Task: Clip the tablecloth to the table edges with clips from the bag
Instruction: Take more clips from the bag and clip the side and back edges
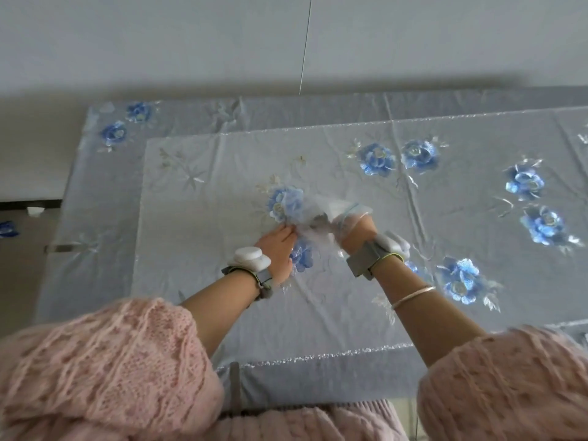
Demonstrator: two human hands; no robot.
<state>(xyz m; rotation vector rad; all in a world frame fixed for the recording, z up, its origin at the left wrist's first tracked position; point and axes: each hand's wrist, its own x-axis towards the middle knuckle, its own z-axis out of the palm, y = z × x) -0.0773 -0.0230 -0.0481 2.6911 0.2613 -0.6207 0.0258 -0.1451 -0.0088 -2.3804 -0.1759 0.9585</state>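
A grey tablecloth (pixel 197 243) with embroidered blue flowers covers the table. At its middle lies a clear plastic bag (pixel 331 206) with metal clips (pixel 319 221) showing dimly through it. My right hand (pixel 358 229) is inside the bag's mouth, wrapped by the plastic; its fingers are hidden. My left hand (pixel 276 249) pinches the bag's left edge and holds it against the cloth. One metal clip (pixel 234 388) sits on the near table edge, and another clip (pixel 59 248) grips the left edge.
A pale wall (pixel 222 43) rises right behind the table's far edge. The cloth hangs over the left side (pixel 79 186). Floor and a dark gap (pixel 28 205) lie to the left. My pink knitted sleeves (pixel 105 370) fill the bottom of the view.
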